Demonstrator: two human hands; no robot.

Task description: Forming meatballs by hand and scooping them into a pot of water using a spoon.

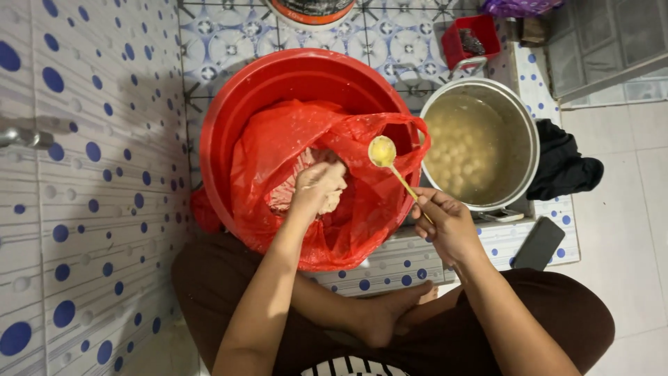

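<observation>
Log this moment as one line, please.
left hand: gripping paste in red bag | right hand: holding spoon over bag | pot: balls in water | basin: holds bag

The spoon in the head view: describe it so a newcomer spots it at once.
Start at the big red basin lined with a red bag. Over its right edge, the right hand holds a slim yellow spoon, the only utensil, beside the metal pot.

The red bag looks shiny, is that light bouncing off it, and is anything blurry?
Head view: yes, soft glare streaks the red plastic bag and the pot's water; the basin casts a shadow on the dotted wall; hands and spoon look sharp.
</observation>
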